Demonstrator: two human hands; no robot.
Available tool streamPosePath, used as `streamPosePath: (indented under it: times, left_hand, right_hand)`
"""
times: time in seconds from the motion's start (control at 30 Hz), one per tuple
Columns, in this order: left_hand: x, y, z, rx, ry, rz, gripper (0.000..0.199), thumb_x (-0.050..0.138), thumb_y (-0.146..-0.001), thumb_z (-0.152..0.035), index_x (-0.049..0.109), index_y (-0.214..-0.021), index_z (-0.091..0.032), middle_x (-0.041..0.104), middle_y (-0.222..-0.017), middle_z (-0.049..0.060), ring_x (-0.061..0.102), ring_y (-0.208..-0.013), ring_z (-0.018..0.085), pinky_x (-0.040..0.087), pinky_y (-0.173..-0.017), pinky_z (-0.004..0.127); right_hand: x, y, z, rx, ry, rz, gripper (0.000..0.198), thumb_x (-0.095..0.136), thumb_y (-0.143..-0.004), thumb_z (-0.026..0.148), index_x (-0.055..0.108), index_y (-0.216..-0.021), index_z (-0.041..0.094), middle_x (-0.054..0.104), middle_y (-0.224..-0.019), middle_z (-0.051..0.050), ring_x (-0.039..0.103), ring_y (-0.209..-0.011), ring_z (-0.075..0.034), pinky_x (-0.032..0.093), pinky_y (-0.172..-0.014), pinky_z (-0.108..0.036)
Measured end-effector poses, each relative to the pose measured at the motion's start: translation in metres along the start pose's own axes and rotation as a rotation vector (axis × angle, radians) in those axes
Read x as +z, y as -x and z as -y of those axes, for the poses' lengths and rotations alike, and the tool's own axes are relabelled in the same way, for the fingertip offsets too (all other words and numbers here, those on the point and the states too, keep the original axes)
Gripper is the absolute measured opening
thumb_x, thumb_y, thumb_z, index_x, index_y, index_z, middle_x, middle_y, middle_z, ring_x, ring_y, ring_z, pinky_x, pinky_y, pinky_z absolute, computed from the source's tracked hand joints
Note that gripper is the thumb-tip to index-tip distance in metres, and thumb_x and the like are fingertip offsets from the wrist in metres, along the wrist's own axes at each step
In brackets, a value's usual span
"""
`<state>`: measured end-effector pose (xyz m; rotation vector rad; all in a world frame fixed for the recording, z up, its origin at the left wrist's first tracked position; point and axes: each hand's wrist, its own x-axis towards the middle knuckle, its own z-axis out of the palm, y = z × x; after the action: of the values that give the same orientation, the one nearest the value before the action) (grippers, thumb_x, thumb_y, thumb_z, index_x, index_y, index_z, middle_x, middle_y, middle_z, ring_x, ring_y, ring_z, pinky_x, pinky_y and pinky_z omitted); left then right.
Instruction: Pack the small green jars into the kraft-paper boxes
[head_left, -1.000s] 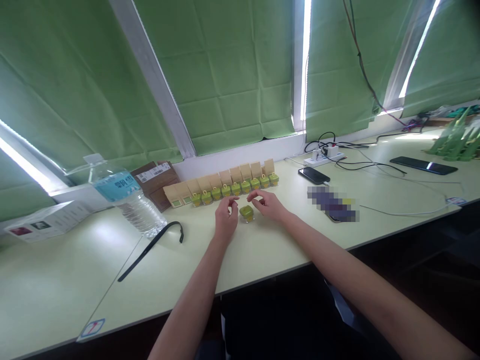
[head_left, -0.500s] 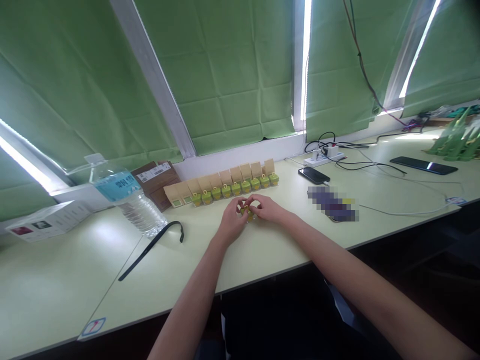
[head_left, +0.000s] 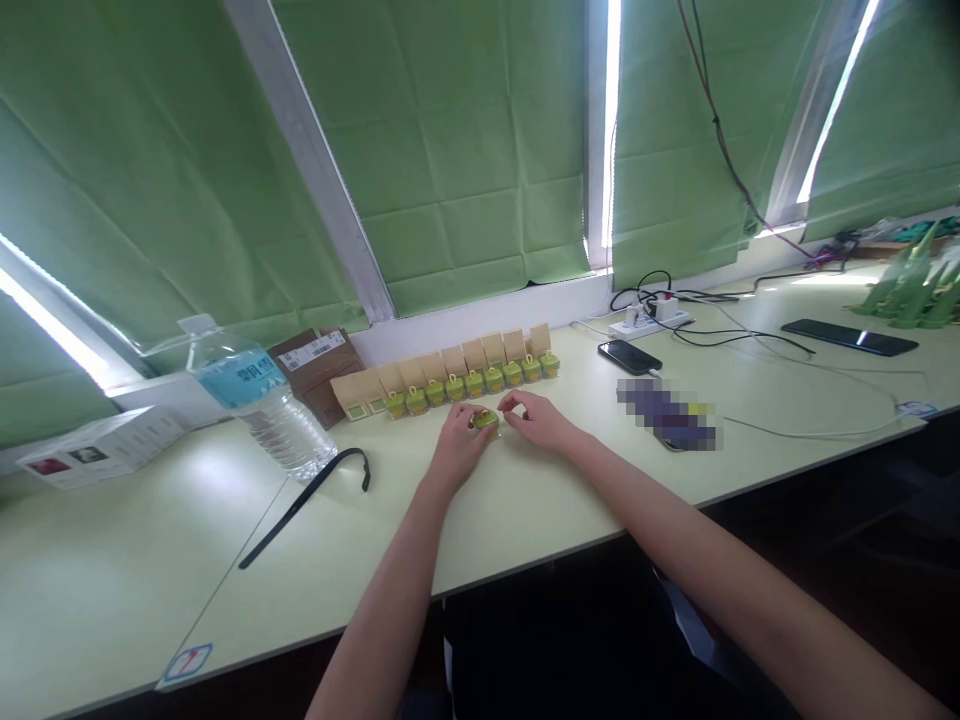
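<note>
My left hand [head_left: 456, 445] is closed on a small green-topped box [head_left: 486, 420] near the table surface, thumb on the near side and fingers behind it. Just right of the box, my right hand [head_left: 541, 422] has its thumb and forefinger curved and slightly apart, with nothing visible between them. A small gap separates its fingertips from the box. Behind both hands stands a slanting row of similar little boxes with green tops, yellow marks and loop handles [head_left: 474, 382]. Upright brown card pieces [head_left: 431, 372] line up behind them.
A large water bottle [head_left: 262, 400], a brown carton [head_left: 319, 370], a white box [head_left: 112, 447] and a black strap [head_left: 304, 500] are at left. At right lie a phone [head_left: 630, 357], a blurred-out item [head_left: 667, 412], a power strip [head_left: 649, 319], cables and a dark phone [head_left: 847, 337].
My right hand has come off the small box and sits slightly to its right. The left hand keeps hold of the box, whose green top shows more now.
</note>
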<state>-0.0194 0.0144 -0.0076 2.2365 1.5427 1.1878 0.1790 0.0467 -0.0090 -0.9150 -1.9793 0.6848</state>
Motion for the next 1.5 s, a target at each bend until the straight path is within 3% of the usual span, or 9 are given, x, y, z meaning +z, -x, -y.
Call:
streamPosePath:
  times: [0.17,0.33,0.47,0.6,1.03,1.17,1.27,1.37,1.5]
  left_hand:
    - [-0.027,-0.009,0.042,-0.159,-0.089,-0.100,0.023,0.063,-0.084,-0.025,0.069,-0.105,-0.020,0.064,-0.112,0.011,0.063,-0.087,0.020,0.053,-0.083,0.037]
    - [-0.070,-0.011,0.094,-0.324,-0.281,-0.219,0.021,0.061,-0.082,-0.021,0.068,-0.103,-0.019,0.068,-0.111,0.012,0.064,-0.088,0.023,0.048,-0.093,0.044]
    - [-0.089,0.000,0.112,-0.403,-0.353,-0.357,0.029,0.056,-0.083,-0.016,0.063,-0.111,-0.019,0.062,-0.123,0.015,0.062,-0.105,0.027,0.043,-0.100,0.048]
    - [-0.090,0.006,0.106,-0.454,-0.389,-0.396,0.033,0.057,-0.083,-0.019,0.062,-0.115,-0.016,0.065,-0.110,0.017,0.056,-0.117,0.031,0.040,-0.104,0.050]
    - [-0.074,0.006,0.068,-0.435,-0.247,-0.160,0.048,0.071,-0.074,-0.047,0.058,-0.112,-0.020,0.063,-0.107,0.011,0.064,-0.084,0.022,0.050,-0.085,0.040]
    - [-0.049,0.002,0.044,-0.306,0.261,0.081,0.057,0.063,-0.080,-0.058,0.052,-0.122,-0.021,0.064,-0.109,0.009,0.067,-0.076,0.017,0.050,-0.071,0.031]
    - [-0.037,0.001,0.041,-0.318,0.435,0.106,0.051,0.053,-0.087,-0.059,0.055,-0.116,-0.018,0.066,-0.092,0.006,0.066,-0.068,0.015,0.048,-0.065,0.028]
    - [-0.034,0.002,0.048,-0.321,0.455,0.115,0.043,0.062,-0.082,-0.053,0.060,-0.104,-0.016,0.064,-0.076,0.002,0.064,-0.066,0.014,0.050,-0.069,0.028]
    - [-0.042,-0.004,0.061,-0.341,0.309,0.023,0.035,0.058,-0.083,-0.045,0.063,-0.102,-0.017,0.067,-0.080,0.004,0.065,-0.064,0.014,0.050,-0.063,0.027]
  right_hand:
    - [-0.003,0.004,0.004,0.131,0.143,0.189,0.016,0.061,-0.083,0.019,0.070,-0.096,0.023,0.072,-0.102,-0.004,0.062,-0.078,-0.017,0.047,-0.070,-0.030]
    - [-0.005,0.004,0.009,0.161,0.142,0.215,0.017,0.061,-0.082,0.020,0.072,-0.094,0.025,0.073,-0.100,-0.003,0.064,-0.080,-0.019,0.046,-0.070,-0.031]
    - [-0.004,0.003,0.006,0.161,0.158,0.229,0.017,0.060,-0.082,0.021,0.073,-0.093,0.025,0.073,-0.096,-0.003,0.065,-0.082,-0.020,0.046,-0.070,-0.031]
    - [-0.003,0.003,0.006,0.160,0.160,0.228,0.017,0.061,-0.082,0.020,0.074,-0.092,0.025,0.073,-0.093,-0.004,0.065,-0.082,-0.021,0.046,-0.070,-0.031]
    - [-0.003,0.003,0.005,0.191,0.145,0.249,0.019,0.060,-0.086,0.028,0.069,-0.102,0.025,0.072,-0.099,-0.003,0.063,-0.085,-0.019,0.046,-0.075,-0.030]
    - [-0.001,0.002,0.001,0.182,0.062,0.136,0.062,0.072,-0.079,0.047,0.052,-0.134,0.026,0.060,-0.129,-0.010,0.064,-0.088,-0.019,0.049,-0.084,-0.035]
    - [-0.003,0.002,0.000,0.157,0.057,0.111,0.086,0.078,-0.070,0.054,0.044,-0.143,0.026,0.053,-0.139,-0.013,0.064,-0.101,-0.023,0.048,-0.089,-0.035]
    - [-0.005,0.004,0.002,0.139,0.106,0.196,0.061,0.075,-0.073,0.056,0.059,-0.125,0.028,0.067,-0.119,-0.007,0.063,-0.104,-0.025,0.048,-0.088,-0.036]
    - [-0.005,0.005,0.003,0.135,0.141,0.220,0.045,0.071,-0.077,0.055,0.064,-0.112,0.029,0.071,-0.108,-0.003,0.065,-0.096,-0.025,0.048,-0.081,-0.035]
